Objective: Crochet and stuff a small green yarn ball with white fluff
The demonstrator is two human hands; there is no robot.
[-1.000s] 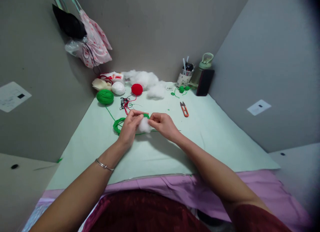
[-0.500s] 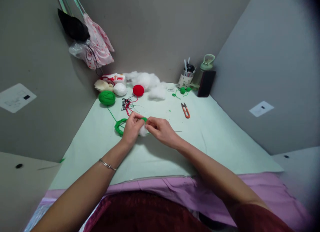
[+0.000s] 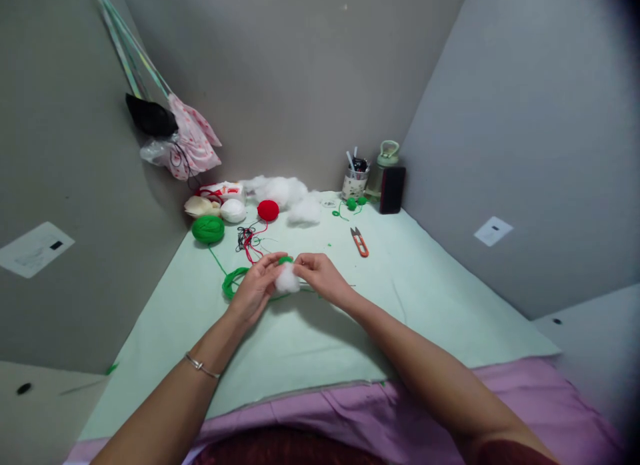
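Between my two hands is a tuft of white stuffing, with a small green yarn piece showing just above it. My left hand is closed on the left side of the green piece and the stuffing. From the right, my right hand pinches the tuft at its upper edge. A loop of green yarn lies beside my left hand, and its strand runs up to a green yarn ball. Part of a thin needle-like rod shows on the cloth to the right of the tuft.
Behind my hands lie a red yarn ball, a white yarn ball, tangled black yarn and piled stuffing. Orange thread snips lie to the right. A pen cup, a bottle and a phone stand at the back.
The view has tilted upward, so everything sits lower. More of the white stuffing now shows between my hands, and my left fingers have shifted around it.
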